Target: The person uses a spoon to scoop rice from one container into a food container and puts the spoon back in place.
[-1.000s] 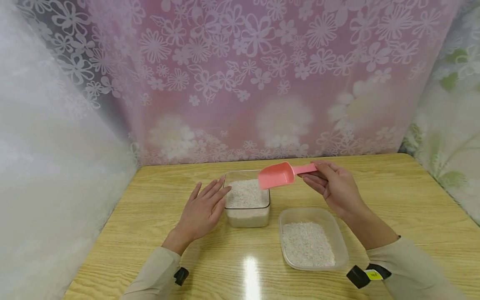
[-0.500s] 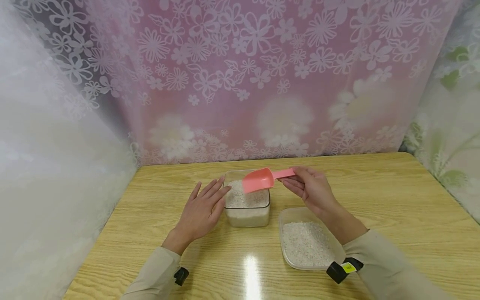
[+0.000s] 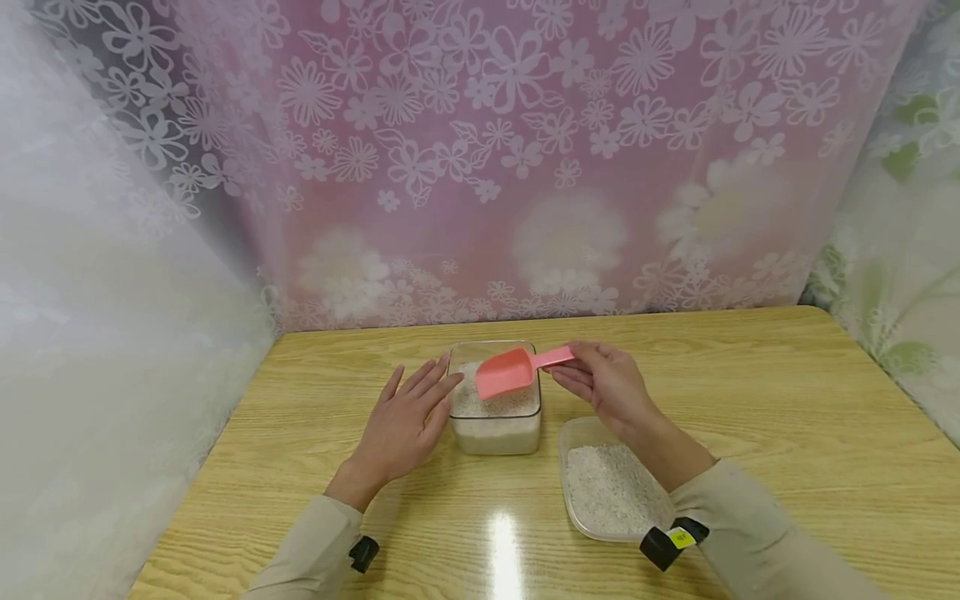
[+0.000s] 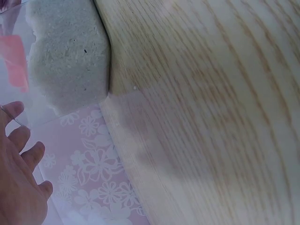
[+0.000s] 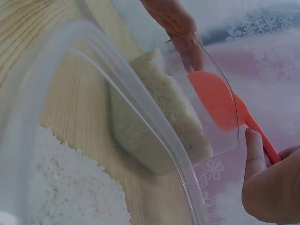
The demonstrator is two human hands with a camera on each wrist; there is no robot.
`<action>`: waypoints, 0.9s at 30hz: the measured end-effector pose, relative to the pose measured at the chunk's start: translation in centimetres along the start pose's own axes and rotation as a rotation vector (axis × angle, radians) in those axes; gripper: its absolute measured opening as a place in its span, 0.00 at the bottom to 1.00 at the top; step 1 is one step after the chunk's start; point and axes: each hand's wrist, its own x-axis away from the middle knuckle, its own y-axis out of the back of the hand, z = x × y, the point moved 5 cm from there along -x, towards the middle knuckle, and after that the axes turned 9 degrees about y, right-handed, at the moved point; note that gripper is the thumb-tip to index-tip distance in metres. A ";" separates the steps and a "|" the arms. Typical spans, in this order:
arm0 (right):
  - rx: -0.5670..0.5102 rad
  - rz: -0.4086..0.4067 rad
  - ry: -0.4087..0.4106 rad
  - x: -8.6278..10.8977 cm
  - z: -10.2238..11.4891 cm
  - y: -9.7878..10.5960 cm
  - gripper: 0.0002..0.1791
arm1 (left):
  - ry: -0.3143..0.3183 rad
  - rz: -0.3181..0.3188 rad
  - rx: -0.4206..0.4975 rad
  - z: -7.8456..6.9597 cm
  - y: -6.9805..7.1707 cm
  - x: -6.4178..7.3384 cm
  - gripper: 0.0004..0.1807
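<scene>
A pink scoop hangs over a clear square container of rice, its bowl facing up and no rice visible in it. By its handle my right hand grips it from the right side. Through the clear wall in the right wrist view, the scoop shows above the rice. My left hand rests at the container's left rim with fingers extended and spread. In the left wrist view, fingertips of the left hand touch the clear rim.
A low translucent tub holding white rice stands in front and to the right, partly under my right forearm. Both stand on a wood-grain table. A pink floral curtain hangs behind the table's back edge, with pale sheeting at both sides.
My right hand has carried the scoop left and slightly down, from the container's right edge to over its middle. The left hand and both containers have stayed put.
</scene>
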 end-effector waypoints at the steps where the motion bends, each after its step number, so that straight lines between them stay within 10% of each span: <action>1: 0.003 0.000 0.001 0.0 -0.1 0.0 0.17 | -0.001 -0.002 0.002 0.0 0.0 0.0 0.24; 27: 0.142 -0.045 0.003 0.1 -0.7 0.3 0.15 | 0.011 0.003 0.011 0.0 -0.2 0.0 0.24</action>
